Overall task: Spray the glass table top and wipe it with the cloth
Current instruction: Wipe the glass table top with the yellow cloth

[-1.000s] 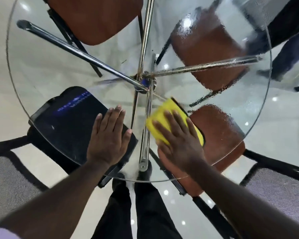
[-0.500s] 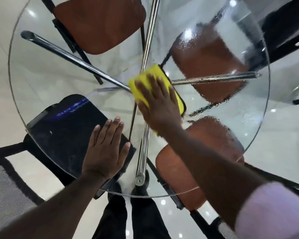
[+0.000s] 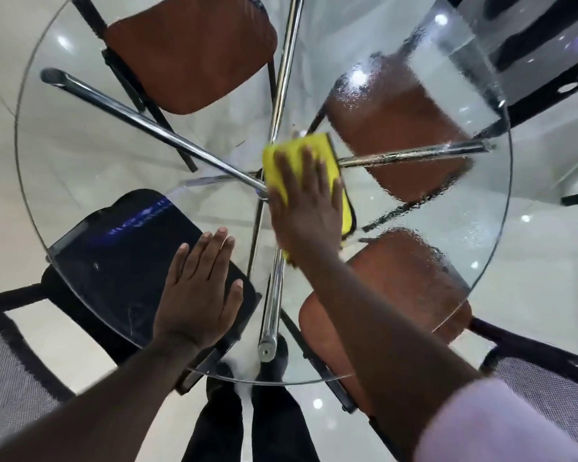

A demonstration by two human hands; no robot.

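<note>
1. Left hand [image 3: 197, 291] lay flat and spread, palm down, on the near-left part of the glass table top [image 3: 80, 155]; it grasped nothing, fingers extended and close together, thumb set apart to the right.
2. Beneath that hand, seen through the glass, sat a black chair seat [image 3: 121, 248]. A grey mesh chair back [image 3: 10, 371] showed at the lower left, outside the table rim.
3. Farther back on the left, a brown chair seat [image 3: 187, 51] was visible through dry, clear glass.
4. Chrome frame tubes [image 3: 154, 131] crossed under the centre of the top; one tube ran toward the viewer and ended near the front rim.
5. Dark trouser legs [image 3: 247, 425] stood at the near edge, between the two forearms.
6. Right hand [image 3: 306, 211] pressed open-palmed on the yellow cloth [image 3: 297, 155], fingers spread over it, not curled around it. The cloth lay flat on the glass at the table's centre, over the tube junction, with its far edge and right side showing past the fingers.
7. A dark trim appeared to run along the cloth's right edge; motion blur made this uncertain.
8. Right of the cloth, the glass carried droplets and wet film [image 3: 447, 208], distorting two more brown seats [image 3: 397, 128] below.
9. A pale pink sleeve [image 3: 501, 425] covered the right upper arm at the lower right.
</note>
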